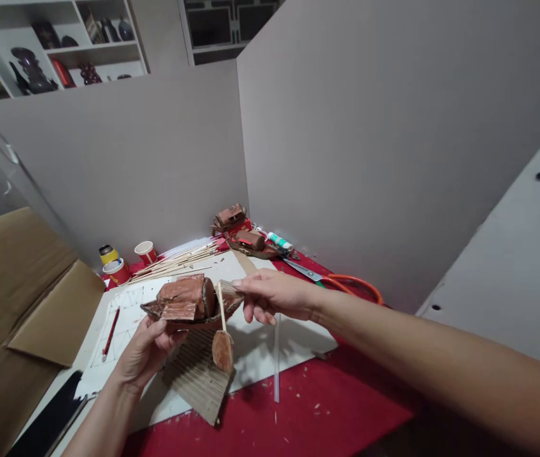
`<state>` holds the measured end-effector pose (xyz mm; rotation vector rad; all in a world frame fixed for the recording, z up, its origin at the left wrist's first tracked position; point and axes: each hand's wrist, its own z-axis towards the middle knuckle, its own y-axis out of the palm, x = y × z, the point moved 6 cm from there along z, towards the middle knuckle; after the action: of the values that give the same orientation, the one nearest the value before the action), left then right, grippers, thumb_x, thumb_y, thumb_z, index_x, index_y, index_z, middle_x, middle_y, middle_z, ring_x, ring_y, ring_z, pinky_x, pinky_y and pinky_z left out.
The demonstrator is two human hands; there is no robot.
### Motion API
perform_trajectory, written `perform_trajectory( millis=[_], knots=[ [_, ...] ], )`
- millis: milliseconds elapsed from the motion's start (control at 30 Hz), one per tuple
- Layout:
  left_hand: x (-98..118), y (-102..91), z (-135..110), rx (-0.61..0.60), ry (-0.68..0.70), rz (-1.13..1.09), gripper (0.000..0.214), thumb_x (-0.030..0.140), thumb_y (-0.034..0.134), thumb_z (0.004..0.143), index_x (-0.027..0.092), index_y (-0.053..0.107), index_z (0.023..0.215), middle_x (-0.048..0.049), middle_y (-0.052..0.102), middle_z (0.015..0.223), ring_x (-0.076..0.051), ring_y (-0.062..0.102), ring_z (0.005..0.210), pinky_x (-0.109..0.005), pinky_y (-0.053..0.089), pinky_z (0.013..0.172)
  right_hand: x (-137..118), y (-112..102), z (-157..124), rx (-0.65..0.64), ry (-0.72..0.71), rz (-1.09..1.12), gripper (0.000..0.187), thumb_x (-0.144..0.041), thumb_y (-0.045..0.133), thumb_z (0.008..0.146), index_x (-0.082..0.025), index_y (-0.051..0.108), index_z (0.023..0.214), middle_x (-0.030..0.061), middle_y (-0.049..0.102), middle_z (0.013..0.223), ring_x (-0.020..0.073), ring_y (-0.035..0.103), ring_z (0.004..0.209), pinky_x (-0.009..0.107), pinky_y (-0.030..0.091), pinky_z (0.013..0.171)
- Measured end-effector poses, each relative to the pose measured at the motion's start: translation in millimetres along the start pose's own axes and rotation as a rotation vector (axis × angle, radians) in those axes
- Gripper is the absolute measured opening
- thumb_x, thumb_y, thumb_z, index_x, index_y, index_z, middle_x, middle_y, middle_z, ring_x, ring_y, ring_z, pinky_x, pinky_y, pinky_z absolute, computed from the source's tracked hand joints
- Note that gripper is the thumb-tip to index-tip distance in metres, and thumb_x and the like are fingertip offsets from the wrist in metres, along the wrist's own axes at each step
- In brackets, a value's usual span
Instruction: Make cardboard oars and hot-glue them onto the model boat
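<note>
A brown-painted cardboard model boat (184,298) with a rounded cabin is held above the table. My left hand (148,346) grips its hull from below, thumb on the near side. A paddle (223,351), a thin stick with an oval brown blade, hangs over the boat's near side by the right end. Beside the stick's top, the thumb and forefinger of my right hand (270,295) pinch a small ridged cardboard piece (230,287); whether it is fixed to the boat I cannot tell. Beneath the boat lies a corrugated cardboard sheet (203,384).
Two similar model boats (249,240) sit at the back, near scissors (308,271) and a glue tube (279,241). Wooden sticks (179,261), paper cups (145,252) and a yellow jar (107,254) stand behind. A red pencil (110,335) rests on a drawing; a cardboard box (17,304) is at left.
</note>
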<state>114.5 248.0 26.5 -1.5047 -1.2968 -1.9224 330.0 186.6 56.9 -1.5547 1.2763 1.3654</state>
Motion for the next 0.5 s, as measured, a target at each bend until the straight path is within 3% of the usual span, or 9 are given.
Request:
perform_trajectory(
  millis=[167,333,500],
  knots=[
    [4.5,-15.8,2.8,0.087,0.019,-0.039,0.036,0.022,0.079,0.068,0.023,0.068,0.102,-0.0031,0.075,0.098,-0.021,0.069,0.090,-0.027,0.060,0.071,17.5,-9.0,-13.0,0.144,-0.023,0.068,0.028,-0.038,0.049,0.093,-0.012,0.061,0.089,0.0013,0.067,0.054,0.0052,0.051,0.033,0.012,0.037,0.031],
    [10.5,-30.8,5.3,0.206,0.073,-0.096,0.028,0.018,0.076,0.071,0.023,0.069,0.097,-0.0024,0.075,0.099,-0.018,0.070,0.088,-0.027,0.060,0.074,41.9,-10.6,-31.1,0.189,-0.063,0.088,0.034,-0.044,0.060,0.083,-0.012,0.063,0.096,0.0001,0.067,0.056,0.0048,0.050,0.034,0.013,0.037,0.033],
    [16.0,-39.1,7.9,0.290,0.137,-0.144,0.021,0.013,0.069,0.076,0.022,0.069,0.095,-0.0019,0.076,0.094,-0.018,0.070,0.089,-0.027,0.060,0.077,58.4,-2.2,-46.2,0.176,-0.078,0.072,0.039,-0.053,0.066,0.074,-0.014,0.059,0.072,-0.0004,0.065,0.054,0.0046,0.049,0.034,0.013,0.036,0.034]
  ],
)
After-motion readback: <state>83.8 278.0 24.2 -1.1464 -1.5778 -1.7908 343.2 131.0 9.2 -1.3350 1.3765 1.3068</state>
